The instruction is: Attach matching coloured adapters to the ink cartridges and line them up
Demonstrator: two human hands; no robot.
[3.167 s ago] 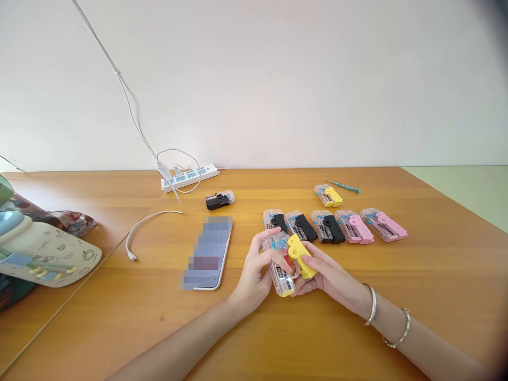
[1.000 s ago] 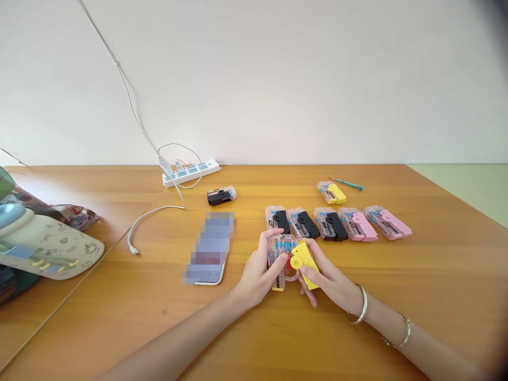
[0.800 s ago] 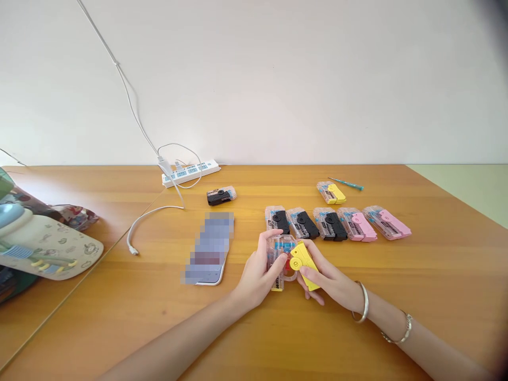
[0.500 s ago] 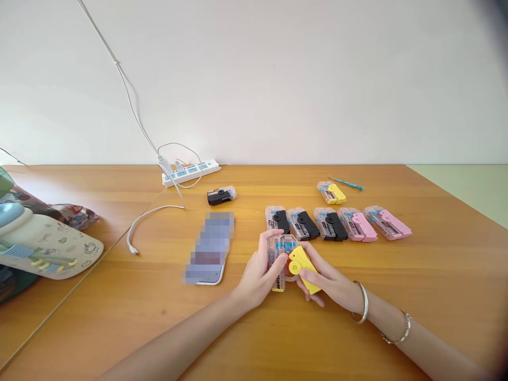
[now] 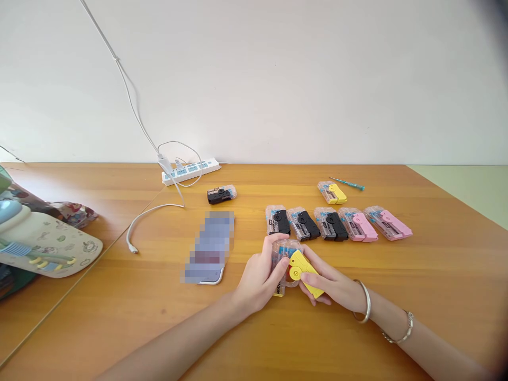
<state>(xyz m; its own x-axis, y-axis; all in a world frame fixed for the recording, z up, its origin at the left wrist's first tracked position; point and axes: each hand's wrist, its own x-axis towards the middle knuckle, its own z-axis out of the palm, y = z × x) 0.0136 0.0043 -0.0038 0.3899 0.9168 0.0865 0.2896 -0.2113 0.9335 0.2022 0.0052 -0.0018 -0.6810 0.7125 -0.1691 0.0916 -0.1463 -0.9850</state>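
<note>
Between my hands is a toy water gun of the folding kind, with a clear body and a yellow grip. My left hand is closed around the clear body, its thumb near the hinge. On the yellow grip, my right hand is closed with the thumb pressing beside the round hinge disc. The grip stands at an angle to the body, partly unfolded. Just beyond my hands, a row of folded toy water guns lies on the table: black ones on the left, pink ones on the right.
Further back lie a yellow folded gun, a teal screwdriver and a black folded gun. A phone rests left of my hands. A white power strip, a charging cable and a cream bottle are leftward.
Both hands have shifted slightly toward me and to the right with the toy water gun. My grasp on its body and yellow grip stays about the same.
</note>
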